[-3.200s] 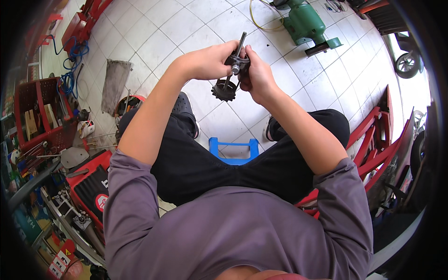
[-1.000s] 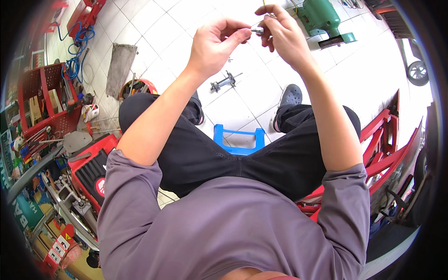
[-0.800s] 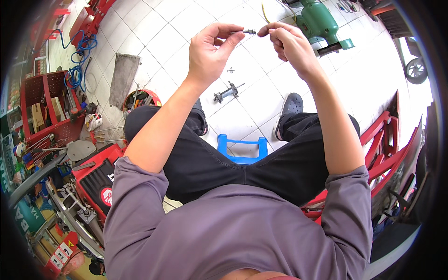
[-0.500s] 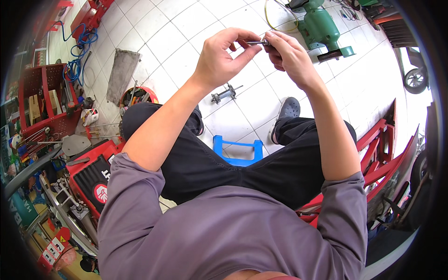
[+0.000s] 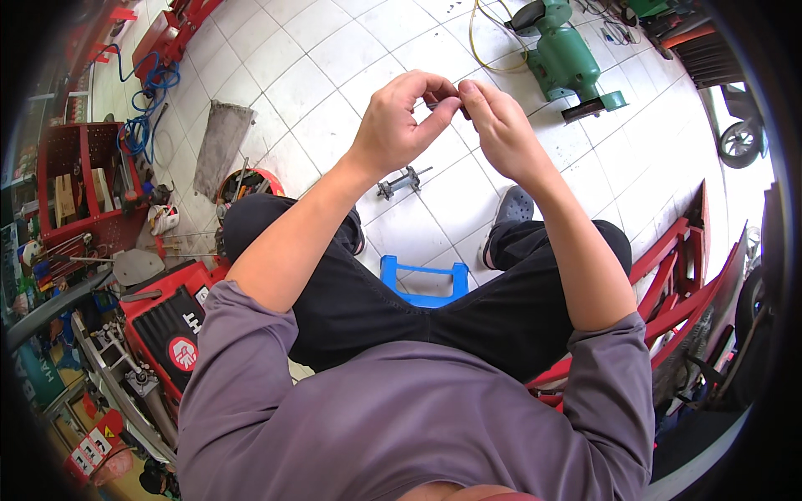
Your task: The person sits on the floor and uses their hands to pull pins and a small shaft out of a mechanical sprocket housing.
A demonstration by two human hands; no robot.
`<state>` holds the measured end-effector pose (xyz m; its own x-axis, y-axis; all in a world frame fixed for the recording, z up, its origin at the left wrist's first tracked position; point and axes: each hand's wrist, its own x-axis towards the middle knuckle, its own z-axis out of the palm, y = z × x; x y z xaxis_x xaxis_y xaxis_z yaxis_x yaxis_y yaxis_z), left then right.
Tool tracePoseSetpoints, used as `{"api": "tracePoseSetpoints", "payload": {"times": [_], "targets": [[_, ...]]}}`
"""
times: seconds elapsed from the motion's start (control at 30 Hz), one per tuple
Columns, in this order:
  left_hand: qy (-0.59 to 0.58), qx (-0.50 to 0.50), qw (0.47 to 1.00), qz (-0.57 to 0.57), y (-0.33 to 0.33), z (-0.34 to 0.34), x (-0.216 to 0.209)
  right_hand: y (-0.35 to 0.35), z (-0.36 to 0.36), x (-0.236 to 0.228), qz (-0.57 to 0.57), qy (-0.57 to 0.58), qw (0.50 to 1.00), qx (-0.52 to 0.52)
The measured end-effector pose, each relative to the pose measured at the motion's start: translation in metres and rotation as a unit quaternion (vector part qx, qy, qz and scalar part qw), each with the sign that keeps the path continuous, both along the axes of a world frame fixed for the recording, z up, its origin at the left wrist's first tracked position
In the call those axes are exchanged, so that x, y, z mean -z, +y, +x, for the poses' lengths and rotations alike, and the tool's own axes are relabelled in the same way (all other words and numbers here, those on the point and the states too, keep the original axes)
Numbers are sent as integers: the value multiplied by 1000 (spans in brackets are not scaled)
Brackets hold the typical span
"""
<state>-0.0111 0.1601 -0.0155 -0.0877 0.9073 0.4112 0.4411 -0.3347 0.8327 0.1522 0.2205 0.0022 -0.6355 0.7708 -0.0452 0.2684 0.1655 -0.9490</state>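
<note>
My left hand (image 5: 401, 125) and my right hand (image 5: 503, 134) meet above the floor, fingertips almost touching. Both are closed in a pinch around a slim metal rod (image 5: 432, 104), now mostly hidden by the fingers. A dark end of it lies at the right fingertips. Below the hands, a grey metal wheel hub (image 5: 401, 184) with a thin axle sticking out lies on the white tiles between my feet.
A blue plastic stool (image 5: 424, 297) shows between my thighs. A green bench grinder (image 5: 570, 60) stands far right, near a yellow cable (image 5: 478, 52). To the left are a grey metal sheet (image 5: 224, 146), a red tool bin (image 5: 269, 179) and a red toolbox (image 5: 171, 321). Red frames (image 5: 668, 284) stand right.
Both hands have come slightly lower and closer together, and the rod shows less between them. The floor scene has shifted slightly in view.
</note>
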Motion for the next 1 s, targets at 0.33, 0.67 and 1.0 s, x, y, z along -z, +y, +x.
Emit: {"api": "tracePoseSetpoints", "payload": {"times": [0.33, 0.67, 1.0], "targets": [[-3, 23, 999, -23, 2, -3, -5, 0, -1, -2, -30, 3, 999, 15], [33, 10, 999, -4, 2, -6, -6, 8, 5, 5, -48, 6, 999, 3], [61, 33, 998, 3, 1, -7, -10, 8, 5, 3, -82, 42, 996, 5]]}}
